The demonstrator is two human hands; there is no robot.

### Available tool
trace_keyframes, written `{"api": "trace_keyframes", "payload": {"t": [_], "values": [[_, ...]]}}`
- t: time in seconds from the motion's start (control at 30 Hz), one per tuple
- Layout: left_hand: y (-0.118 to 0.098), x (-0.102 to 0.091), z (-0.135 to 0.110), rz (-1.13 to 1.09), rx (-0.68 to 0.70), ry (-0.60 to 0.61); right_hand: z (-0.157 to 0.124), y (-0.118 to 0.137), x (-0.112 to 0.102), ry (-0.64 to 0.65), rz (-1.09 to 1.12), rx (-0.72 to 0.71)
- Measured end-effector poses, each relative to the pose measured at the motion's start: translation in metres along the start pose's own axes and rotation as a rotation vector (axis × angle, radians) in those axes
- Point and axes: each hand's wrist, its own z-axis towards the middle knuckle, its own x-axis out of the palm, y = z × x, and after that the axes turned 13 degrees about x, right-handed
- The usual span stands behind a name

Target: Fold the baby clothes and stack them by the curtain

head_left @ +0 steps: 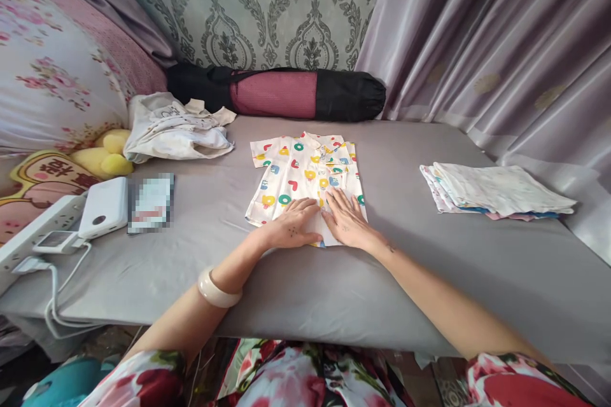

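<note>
A small white child's shirt [300,168] with coloured letter prints lies flat on the grey sheet [382,280], collar away from me. My left hand [291,226] rests flat on its lower hem, fingers stretched out. My right hand [346,219] lies flat beside it on the shirt's lower right part, fingers spread. Both hands press on the cloth and hold nothing. A pale bangle [217,289] sits on my left wrist.
A stack of folded cloths [496,194] lies at the right. A crumpled white garment [174,130] lies at the back left, a rolled mat in a black bag [281,92] behind. A power bank [105,206], cables and a yellow plush toy [105,152] are at the left.
</note>
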Motion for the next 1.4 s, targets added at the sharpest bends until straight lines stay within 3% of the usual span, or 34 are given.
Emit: {"api": "trace_keyframes", "payload": {"t": [0.23,0.4,0.67,0.77,0.9,1.0,1.1,1.2,1.4], "values": [[0.000,0.003,-0.005,-0.041,0.031,-0.127,0.001,0.010,-0.015,0.046,0.009,0.015],[0.014,0.001,-0.009,0.141,-0.108,-0.275,0.021,0.019,-0.013,-0.053,-0.003,0.000],[0.020,0.006,-0.015,0.310,-0.289,-0.132,0.034,0.022,0.009,-0.104,-0.024,-0.047],[0.022,0.008,-0.014,0.339,-0.285,-0.143,0.034,0.021,0.004,-0.064,-0.025,-0.043],[0.026,0.009,-0.014,0.413,-0.314,-0.207,0.041,0.020,-0.018,0.012,-0.021,-0.086],[0.029,0.008,-0.014,0.496,-0.440,-0.243,0.058,0.019,-0.039,0.022,-0.002,-0.107],[0.031,0.008,-0.014,0.522,-0.533,-0.238,0.083,0.016,-0.049,-0.084,0.001,-0.018],[0.032,0.011,-0.014,0.541,-0.551,-0.239,0.114,0.011,-0.045,-0.192,-0.002,0.051],[0.036,0.016,-0.014,0.552,-0.564,-0.247,0.164,0.001,-0.024,-0.178,-0.011,0.117]]}}
